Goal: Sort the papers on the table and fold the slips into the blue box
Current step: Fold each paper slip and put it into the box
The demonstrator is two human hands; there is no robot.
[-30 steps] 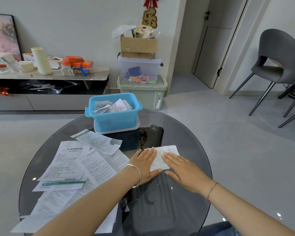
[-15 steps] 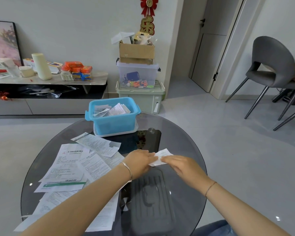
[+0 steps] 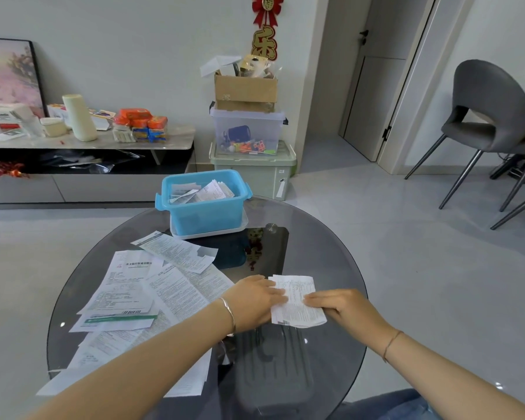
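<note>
Blue box [image 3: 205, 212], far edge: several slips in. Left hand [image 3: 252, 300] and right hand [image 3: 343, 307] pinching one slip [image 3: 296, 300] (mid-fold); papers [image 3: 140, 298] unsorted.

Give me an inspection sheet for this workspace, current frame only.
Surface: round dark glass table, reflective.
Job's things: blue box at the far side, slips inside; paper pile spread on the left; one slip between the hands.
Clutter: nothing seen on the table beyond the papers.
Grippers: left hand and right hand both hold the slip.
Cables: nothing seen.
Surroundings: stacked storage boxes, sideboard, grey chair, door.
</note>
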